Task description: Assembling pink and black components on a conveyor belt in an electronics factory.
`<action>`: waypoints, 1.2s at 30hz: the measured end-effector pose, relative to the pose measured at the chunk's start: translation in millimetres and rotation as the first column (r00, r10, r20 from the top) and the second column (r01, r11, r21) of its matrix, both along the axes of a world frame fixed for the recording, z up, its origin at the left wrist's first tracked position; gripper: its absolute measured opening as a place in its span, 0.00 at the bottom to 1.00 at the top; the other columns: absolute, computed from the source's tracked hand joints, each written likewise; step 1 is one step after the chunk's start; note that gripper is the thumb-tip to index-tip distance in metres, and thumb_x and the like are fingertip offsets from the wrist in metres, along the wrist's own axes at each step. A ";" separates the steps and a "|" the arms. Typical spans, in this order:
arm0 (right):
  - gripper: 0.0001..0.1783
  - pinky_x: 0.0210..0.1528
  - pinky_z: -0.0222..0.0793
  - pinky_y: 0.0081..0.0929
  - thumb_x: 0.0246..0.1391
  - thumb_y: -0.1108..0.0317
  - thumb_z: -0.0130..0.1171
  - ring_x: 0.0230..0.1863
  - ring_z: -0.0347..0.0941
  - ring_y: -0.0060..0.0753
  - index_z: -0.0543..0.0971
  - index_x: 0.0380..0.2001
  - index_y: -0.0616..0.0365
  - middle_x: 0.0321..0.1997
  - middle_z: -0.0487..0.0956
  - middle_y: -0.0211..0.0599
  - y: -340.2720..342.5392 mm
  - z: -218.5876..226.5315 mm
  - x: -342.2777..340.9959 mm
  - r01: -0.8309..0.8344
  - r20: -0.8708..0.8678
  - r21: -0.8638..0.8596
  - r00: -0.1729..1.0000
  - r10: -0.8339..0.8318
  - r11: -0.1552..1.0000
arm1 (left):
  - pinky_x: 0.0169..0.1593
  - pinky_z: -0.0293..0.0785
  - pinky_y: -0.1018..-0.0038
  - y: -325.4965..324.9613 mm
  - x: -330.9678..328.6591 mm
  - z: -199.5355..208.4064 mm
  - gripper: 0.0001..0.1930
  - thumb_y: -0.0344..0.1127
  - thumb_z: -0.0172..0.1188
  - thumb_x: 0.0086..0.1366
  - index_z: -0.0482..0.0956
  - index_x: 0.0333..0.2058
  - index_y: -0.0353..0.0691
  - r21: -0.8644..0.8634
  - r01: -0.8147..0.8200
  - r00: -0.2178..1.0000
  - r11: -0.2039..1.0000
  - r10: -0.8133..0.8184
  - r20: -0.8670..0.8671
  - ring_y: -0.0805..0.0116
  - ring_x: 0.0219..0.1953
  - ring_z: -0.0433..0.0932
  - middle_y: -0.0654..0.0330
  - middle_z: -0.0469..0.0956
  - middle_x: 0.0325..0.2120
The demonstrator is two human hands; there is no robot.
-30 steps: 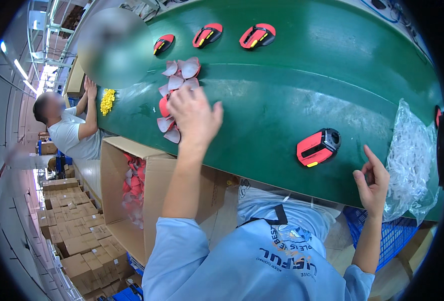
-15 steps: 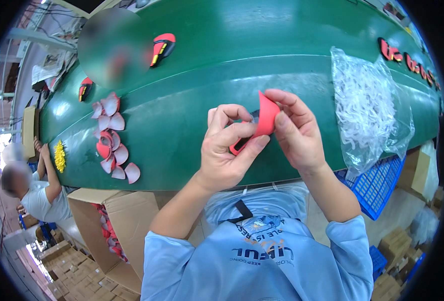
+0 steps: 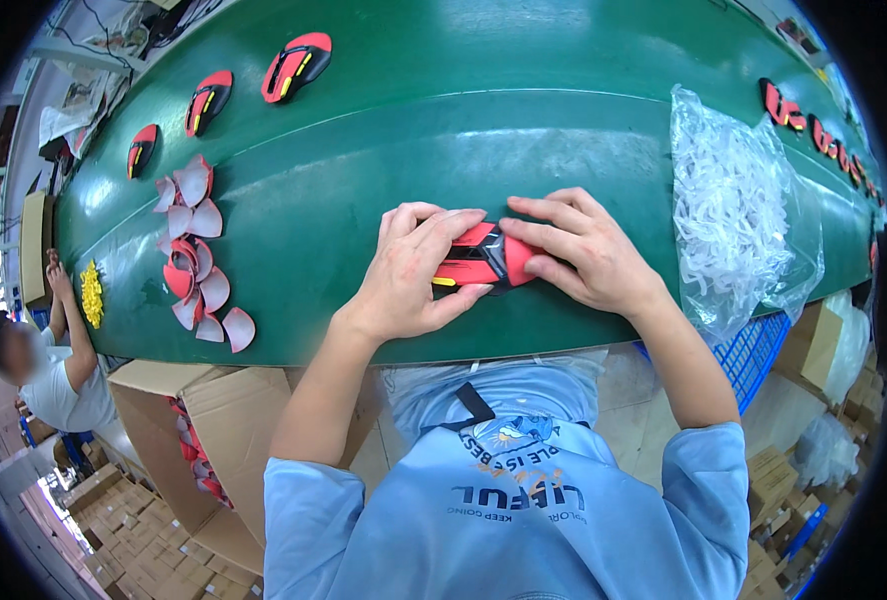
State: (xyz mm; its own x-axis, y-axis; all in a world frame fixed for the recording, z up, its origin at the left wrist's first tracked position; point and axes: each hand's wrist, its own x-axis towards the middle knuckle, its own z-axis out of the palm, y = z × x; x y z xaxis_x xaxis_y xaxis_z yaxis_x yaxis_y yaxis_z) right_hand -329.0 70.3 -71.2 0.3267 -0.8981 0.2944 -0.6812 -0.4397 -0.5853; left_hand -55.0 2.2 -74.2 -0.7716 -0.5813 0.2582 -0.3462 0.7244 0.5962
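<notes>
A red and black plastic mouse-shaped piece (image 3: 478,257) lies on the green conveyor belt (image 3: 483,130) near its front edge. My left hand (image 3: 413,275) grips it from the left, fingers curled over its top. From the right, my right hand (image 3: 583,250) presses on its red cover. A row of loose red and pale pink curved shells (image 3: 195,250) sits on the belt to my left.
Three more red and black pieces (image 3: 298,62) lie further up the belt, others at the far right (image 3: 788,105). A clear bag of white bits (image 3: 738,210) rests to the right. An open cardboard box (image 3: 198,440) stands below left. Another person (image 3: 48,370) works at the left end.
The piece was held up in the air between both hands; it now rests low on the belt with both hands pressing on it. The view has shifted.
</notes>
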 end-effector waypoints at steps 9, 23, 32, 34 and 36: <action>0.29 0.54 0.79 0.37 0.54 0.59 0.78 0.52 0.80 0.38 0.84 0.58 0.54 0.53 0.84 0.39 2.4 18.0 -3.0 -0.034 0.094 0.247 0.995 0.011 0.969 | 0.62 0.68 0.59 3.6 1.6 -8.1 0.37 0.42 0.78 0.55 0.77 0.62 0.38 -0.045 -0.029 0.997 0.999 0.026 -0.068 0.53 0.53 0.76 0.57 0.81 0.59; 0.23 0.52 0.77 0.25 0.72 0.66 0.63 0.45 0.82 0.22 0.73 0.65 0.57 0.41 0.87 0.33 -8.4 10.8 14.0 -0.189 0.675 0.677 0.545 -0.498 0.711 | 0.62 0.68 0.57 4.9 0.7 -5.5 0.35 0.44 0.77 0.57 0.77 0.62 0.39 -0.053 -0.036 0.998 0.998 0.033 -0.053 0.53 0.54 0.76 0.57 0.80 0.60; 0.20 0.51 0.75 0.23 0.78 0.61 0.54 0.44 0.78 0.18 0.76 0.65 0.57 0.43 0.83 0.29 -30.9 20.0 15.6 -0.120 0.519 0.565 0.821 -0.239 0.816 | 0.63 0.68 0.58 4.1 1.1 -9.4 0.38 0.44 0.78 0.57 0.74 0.65 0.40 -0.034 -0.041 0.997 0.999 0.039 -0.063 0.52 0.55 0.74 0.58 0.79 0.59; 0.20 0.54 0.77 0.26 0.77 0.63 0.54 0.46 0.80 0.22 0.75 0.66 0.58 0.46 0.84 0.32 -27.7 18.5 12.7 -0.179 0.621 0.619 0.707 -0.338 0.764 | 0.64 0.67 0.57 4.4 1.8 -7.7 0.37 0.44 0.78 0.57 0.75 0.64 0.40 -0.017 -0.048 0.997 0.999 0.047 -0.062 0.52 0.56 0.74 0.57 0.79 0.59; 0.21 0.56 0.79 0.30 0.77 0.64 0.55 0.48 0.82 0.25 0.74 0.67 0.58 0.49 0.85 0.36 -21.9 15.9 10.8 -0.251 0.694 0.656 0.572 -0.437 0.712 | 0.64 0.67 0.57 6.8 0.0 -2.7 0.36 0.44 0.77 0.57 0.76 0.63 0.39 -0.001 -0.057 0.997 0.998 0.057 -0.060 0.51 0.57 0.74 0.55 0.79 0.60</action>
State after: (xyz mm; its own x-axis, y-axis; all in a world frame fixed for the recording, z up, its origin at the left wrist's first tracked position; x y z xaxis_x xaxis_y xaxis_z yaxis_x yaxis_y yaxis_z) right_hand -318.2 48.5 -55.3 0.1824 -0.9441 -0.2744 0.1774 0.3061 -0.9353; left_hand -55.0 9.0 -76.8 -0.7202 -0.6234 0.3045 -0.3508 0.7058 0.6154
